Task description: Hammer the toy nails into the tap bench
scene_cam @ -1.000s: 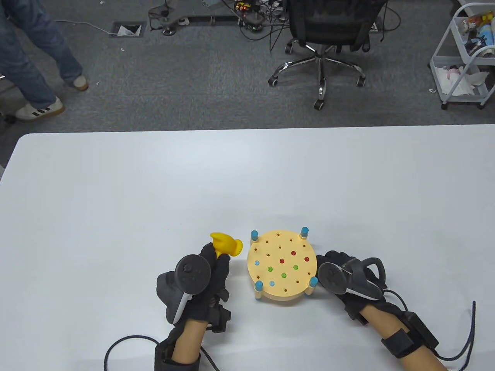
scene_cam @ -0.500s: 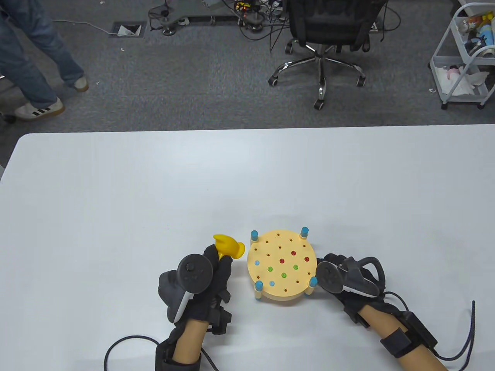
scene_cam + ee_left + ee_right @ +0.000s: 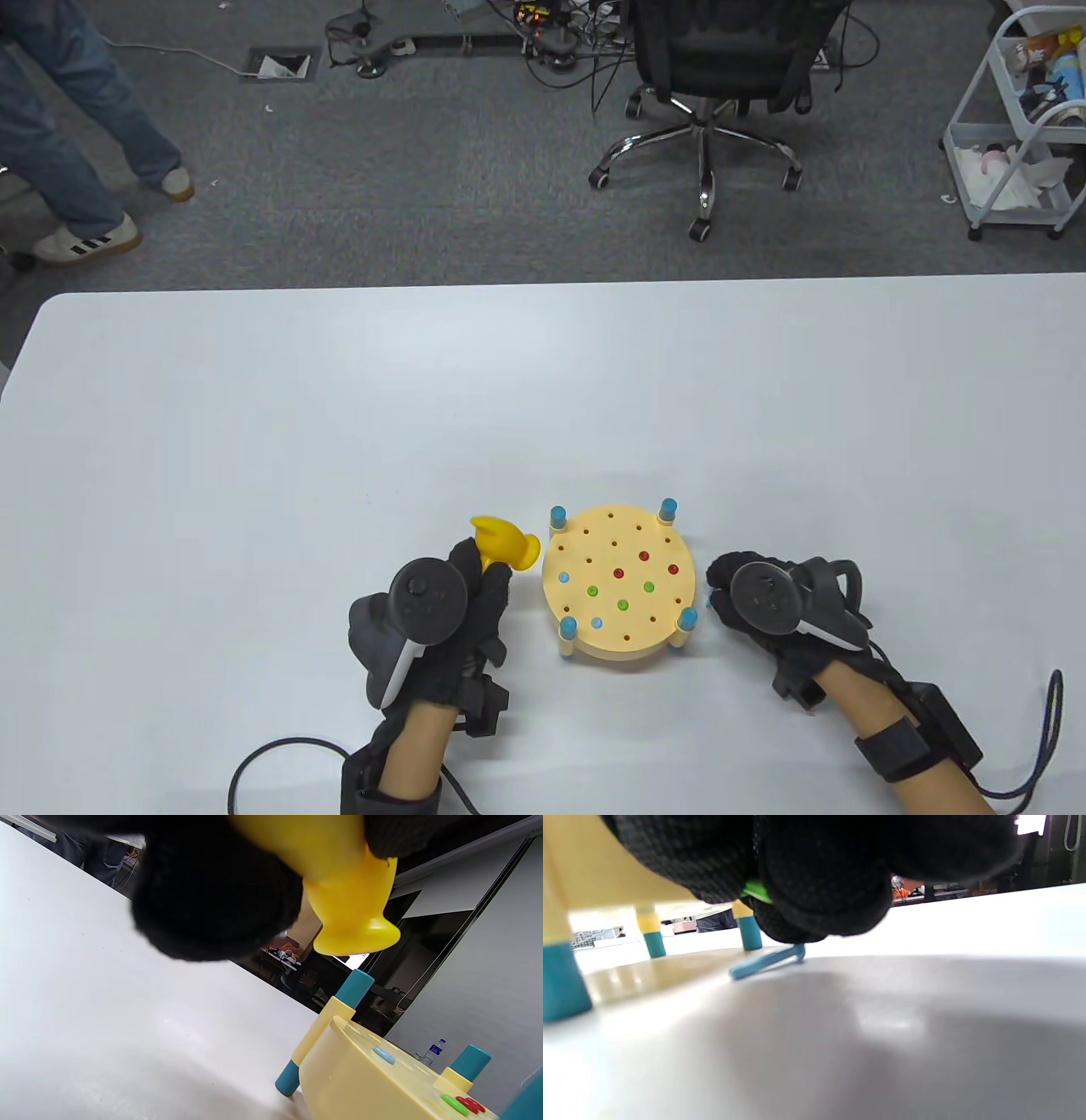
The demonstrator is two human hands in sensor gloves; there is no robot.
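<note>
yellow plastic marks both task pieces: a round pale-yellow bench (image 3: 618, 586) on blue-tipped legs stands on the white table (image 3: 339, 424) near its front edge, and a brighter yellow toy hammer (image 3: 506, 543) sits just left of it. the left hand (image 3: 441, 624) has its gloved fingers curled round the hammer's handle, with the head sticking out past the fingers toward the bench's left rim, raised off the table. in the left wrist view the flared striking face (image 3: 356, 938) hangs above the nearest blue-capped corner post (image 3: 354, 988), apart from it.

the bench top is dotted with holes, and red (image 3: 643, 557), green (image 3: 622, 605) and light blue (image 3: 596, 622) nail heads sit low in some of them.

the right hand (image 3: 764, 607) rests low on the table just right of the bench, near the front right leg (image 3: 687, 618). in the right wrist view its fingers (image 3: 823, 899) are bunched, with a sliver of green (image 3: 756, 891) showing between them, seemingly a small green piece pinched there, though most of it is hidden. a light blue nail (image 3: 766, 962) lies flat on the table right beneath those fingertips, by the bench's legs; whether the fingers touch it cannot be told.

behind the table are a black office chair (image 3: 713, 76), a white trolley (image 3: 1014, 136), and a person's legs (image 3: 68, 144).
</note>
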